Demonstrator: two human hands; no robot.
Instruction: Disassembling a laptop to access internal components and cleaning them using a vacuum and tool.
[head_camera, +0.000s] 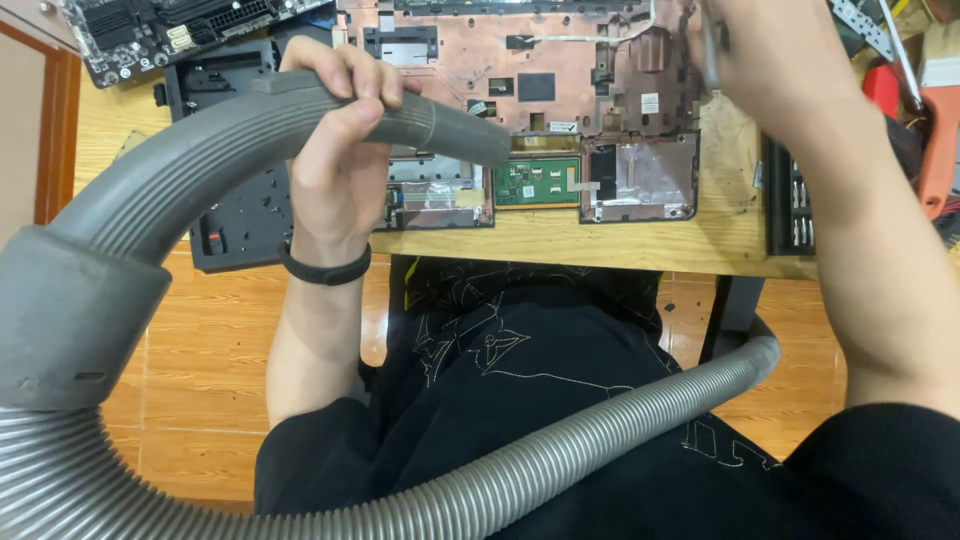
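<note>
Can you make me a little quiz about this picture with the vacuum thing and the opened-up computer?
1. True or false: the left hand grips the grey vacuum nozzle.
2. What colour is the small circuit board near the nozzle's tip: A green, B blue, C red?
3. What is worn on the left wrist?

Key
1. True.
2. A. It sits in the opened laptop shell on the wooden table.
3. A black band. The right hand is over the shell, holding something I cannot make out.
</note>
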